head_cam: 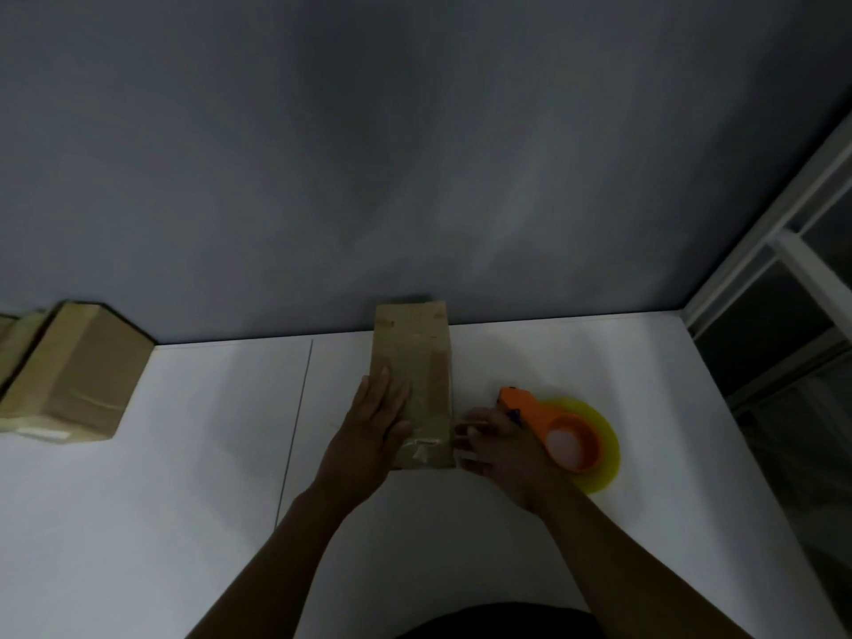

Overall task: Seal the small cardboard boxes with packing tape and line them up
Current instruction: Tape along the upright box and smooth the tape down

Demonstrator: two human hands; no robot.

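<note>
A small cardboard box (417,352) stands on the white table (193,477) near the back wall, with tape strips on its top and front edge. My left hand (373,431) lies flat on the box's top left, fingers straight. My right hand (498,445) touches the box's right side with its fingertips, fingers loosely bent, holding nothing. Just right of that hand lies an orange tape dispenser (553,426) with a yellow tape roll (599,454).
Taped cardboard boxes (73,375) sit in a row at the far left against the grey wall. A thin seam (297,422) runs down the table. A window frame (783,251) borders the table's right edge.
</note>
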